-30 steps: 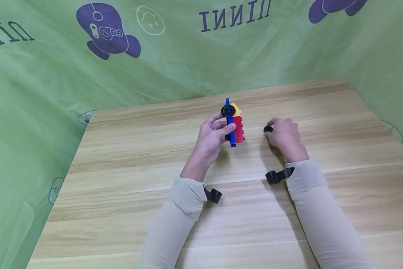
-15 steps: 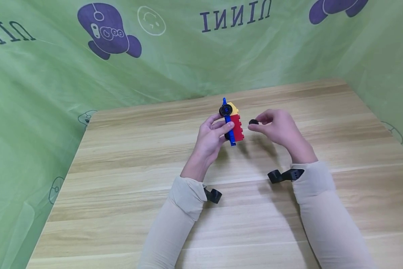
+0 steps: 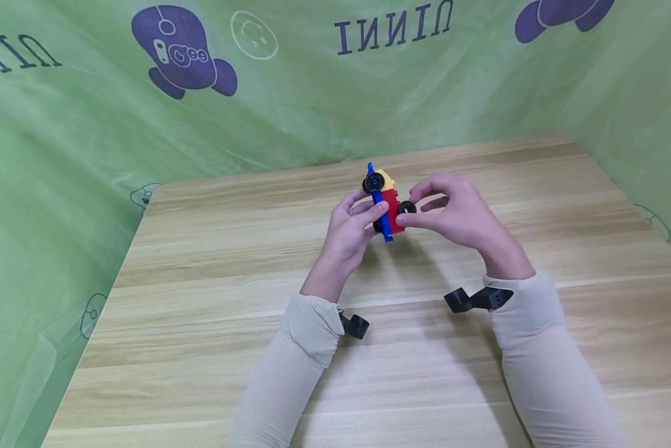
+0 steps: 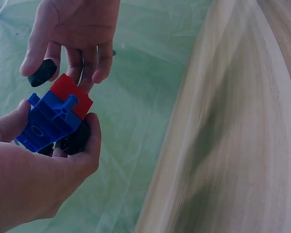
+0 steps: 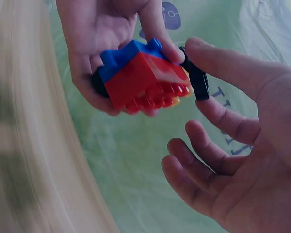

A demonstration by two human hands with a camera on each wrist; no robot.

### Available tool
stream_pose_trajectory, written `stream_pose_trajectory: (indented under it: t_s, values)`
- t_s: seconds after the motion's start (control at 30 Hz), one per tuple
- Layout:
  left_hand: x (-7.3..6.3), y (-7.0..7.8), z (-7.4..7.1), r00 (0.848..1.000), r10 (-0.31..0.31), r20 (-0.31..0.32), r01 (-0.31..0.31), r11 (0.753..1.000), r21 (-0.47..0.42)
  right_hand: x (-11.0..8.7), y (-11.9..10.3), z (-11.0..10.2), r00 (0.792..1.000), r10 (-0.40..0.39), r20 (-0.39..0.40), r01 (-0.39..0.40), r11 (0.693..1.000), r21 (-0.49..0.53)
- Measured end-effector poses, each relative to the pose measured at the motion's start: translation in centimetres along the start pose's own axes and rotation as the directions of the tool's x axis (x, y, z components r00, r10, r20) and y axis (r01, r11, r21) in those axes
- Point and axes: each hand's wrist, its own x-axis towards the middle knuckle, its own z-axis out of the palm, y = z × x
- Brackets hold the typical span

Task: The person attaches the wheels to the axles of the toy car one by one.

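Note:
My left hand (image 3: 348, 233) holds a toy car of building blocks (image 3: 391, 204) above the table, thumb on its side. The car has a blue base, a red studded brick and a yellow brick. A black wheel (image 3: 373, 182) sits near the base's far end; on the opposite side another dark wheel (image 4: 76, 138) shows among the left fingers. Between thumb and forefinger, my right hand (image 3: 460, 210) pinches a loose black wheel (image 5: 200, 80). In the head view it overlaps the red brick (image 5: 145, 80); whether they touch, I cannot tell.
Beneath both hands lies a light wood-grain table (image 3: 201, 298). A green printed curtain (image 3: 313, 112) hangs behind it and along the sides. Each wrist carries a small black camera, one by the left sleeve (image 3: 290, 373) and one by the right sleeve (image 3: 543, 348).
My right hand has lifted the black wheel off the table and brought it left, up to the toy car. The left hand keeps its hold, the car shifting only slightly left.

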Motion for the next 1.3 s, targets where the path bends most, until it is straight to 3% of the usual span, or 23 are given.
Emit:
stream_pose_trajectory:
  t_s: [0.17, 0.47, 1.03, 1.3]
  values:
    - [0.1, -0.1, -0.1, 1.0, -0.002, 0.007, 0.003, 1.0, -0.027, 0.2, 0.1, 1.0, 0.988, -0.152, 0.024, 0.151, 0.988, 0.036]
    - [0.2, -0.2, -0.1, 1.0, 0.004, -0.006, -0.004, 0.998, -0.063, 0.5, 0.2, 2.0, 0.978, -0.207, 0.029, 0.205, 0.977, 0.051]
    - [0.2, -0.2, 0.0, 1.0, 0.014, -0.022, -0.015, 0.997, -0.073, 0.6, 0.4, 2.0, 0.974, -0.22, 0.053, 0.216, 0.973, 0.077]
    - [0.0, -0.1, 0.2, 0.998, 0.045, -0.041, -0.047, 0.997, -0.06, 0.6, 0.5, 1.8, 0.986, -0.157, 0.054, 0.152, 0.984, 0.09]
